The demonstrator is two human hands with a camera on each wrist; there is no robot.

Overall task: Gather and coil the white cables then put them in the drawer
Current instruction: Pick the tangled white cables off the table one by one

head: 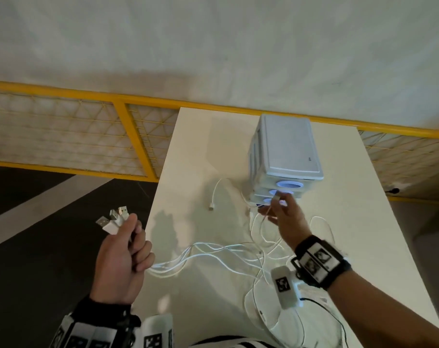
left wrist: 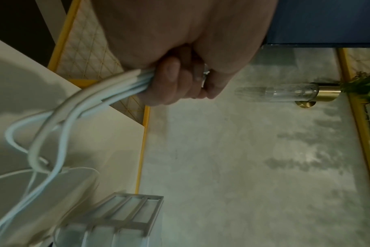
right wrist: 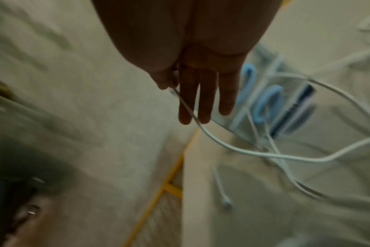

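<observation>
My left hand grips a bundle of several white cables off the table's left edge, their USB plugs sticking up out of the fist. The cables trail right across the white table in loose loops. My right hand is raised in front of the drawer unit and pinches one cable's plug end between thumb and forefinger, other fingers straight. One short white cable lies alone on the table.
The small white drawer unit with blue round handles stands at the table's back right. A yellow mesh railing runs behind and left of the table. More cable loops and a black wire lie near the front edge.
</observation>
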